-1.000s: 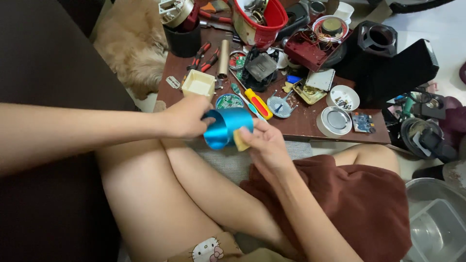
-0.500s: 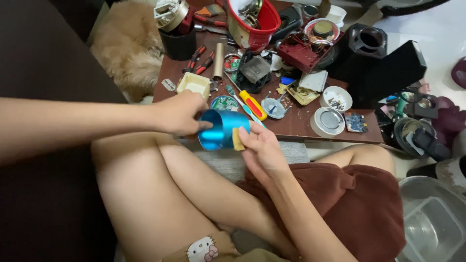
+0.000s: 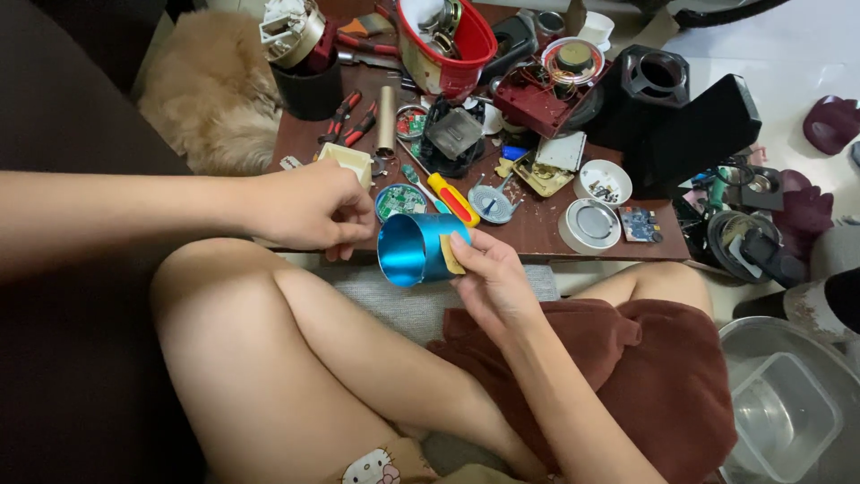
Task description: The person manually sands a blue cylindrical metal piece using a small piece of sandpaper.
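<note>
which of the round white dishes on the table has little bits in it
The white bowl farther from the person, beside the black speaker box; it holds small dark bits. The flatter white round lid nearer the table edge holds none.

Low table (image 3: 537, 235), items as they lie before you:

- Tube (image 3: 417, 249): off the near edge, above your knees, between your left hand (image 3: 309, 211) and right hand (image 3: 488, 280); open end faces left.
- Circuit disc (image 3: 399, 199): at the near edge, just behind the tube.
- Screwdriver (image 3: 443, 191): right of the disc, running diagonally.
- Small dish (image 3: 603, 182): toward the right edge, with the round lid (image 3: 589, 224) in front of it.
- Pliers (image 3: 349, 116): toward the left edge, behind your left hand.
- Bucket (image 3: 445, 40): at the far edge.
- Dog (image 3: 210, 90): off the left edge, on the floor.
</note>
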